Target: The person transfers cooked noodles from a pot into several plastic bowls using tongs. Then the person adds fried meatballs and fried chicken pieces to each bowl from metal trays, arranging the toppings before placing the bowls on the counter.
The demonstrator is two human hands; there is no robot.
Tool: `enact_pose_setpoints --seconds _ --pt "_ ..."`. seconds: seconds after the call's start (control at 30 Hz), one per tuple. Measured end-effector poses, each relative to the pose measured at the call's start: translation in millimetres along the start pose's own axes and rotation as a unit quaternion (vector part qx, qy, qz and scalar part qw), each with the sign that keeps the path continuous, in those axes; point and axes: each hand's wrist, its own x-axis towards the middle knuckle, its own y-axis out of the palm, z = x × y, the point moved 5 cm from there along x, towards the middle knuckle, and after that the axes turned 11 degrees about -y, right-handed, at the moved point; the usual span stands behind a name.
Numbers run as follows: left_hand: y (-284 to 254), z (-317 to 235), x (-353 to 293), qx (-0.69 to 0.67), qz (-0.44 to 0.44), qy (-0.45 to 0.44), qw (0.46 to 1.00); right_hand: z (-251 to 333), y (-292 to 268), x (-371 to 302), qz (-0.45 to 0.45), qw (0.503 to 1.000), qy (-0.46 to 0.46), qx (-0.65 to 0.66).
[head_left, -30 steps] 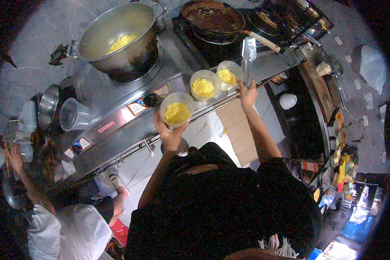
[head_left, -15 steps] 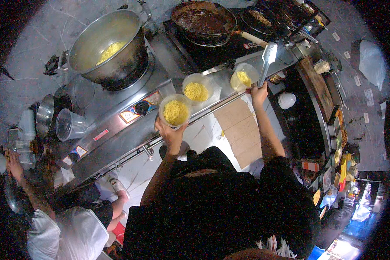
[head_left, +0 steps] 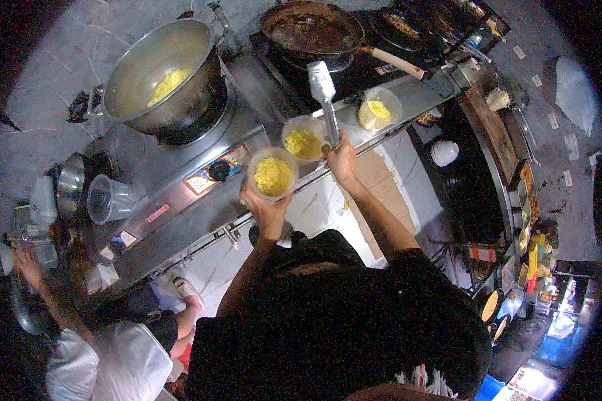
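From the head camera, a cook stands at the front edge of a steel counter (head_left: 180,220) and portions yellow noodles into clear tubs. The left hand (head_left: 264,207) cups one filled tub (head_left: 272,174) from below, fingers wrapped around its base, lifting it just off the counter's front edge. The right hand (head_left: 342,159) is clamped on the handles of metal tongs (head_left: 326,100), whose tips point away toward the burners; whether the tips are pressed together or apart cannot be told from here. A second tub (head_left: 304,140) of noodles sits on the front edge, touching the tongs' shaft in this view, and a third tub (head_left: 379,109) stands farther right along the same edge. At the counter's back left corner a big pot (head_left: 160,73) holds more noodles; at the back right a dark wok (head_left: 311,28) rests on its burner.

Judged from this frame, doing the portioning well calls for keeping the held tub level and close to the pot's rim before loading, gripping noodles lightly so strands do not trail over the counter, and keeping the tongs clear of the wok's wooden handle (head_left: 396,61). A second person (head_left: 107,361) crouches at lower left, near the counter's left end, one hand (head_left: 28,264) raised.
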Motion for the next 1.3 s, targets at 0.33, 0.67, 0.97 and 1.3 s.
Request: enact_pose_setpoints --seconds 0.33,0.67,0.97,1.3 --pt "66 -50 2 -0.091 0.015 0.039 0.995 -53 -68 40 -0.062 0.985 -0.122 -0.104" --pt "47 -41 4 -0.167 0.041 0.029 0.985 -35 -56 20 0.016 0.983 0.056 0.176" --pt "-275 27 83 0.037 -0.439 0.066 0.895 98 -115 34 -0.014 0.985 -0.139 -0.105" --pt "-337 63 146 0.007 -0.392 -0.088 0.916 446 30 183 0.353 0.794 -0.295 -0.397"
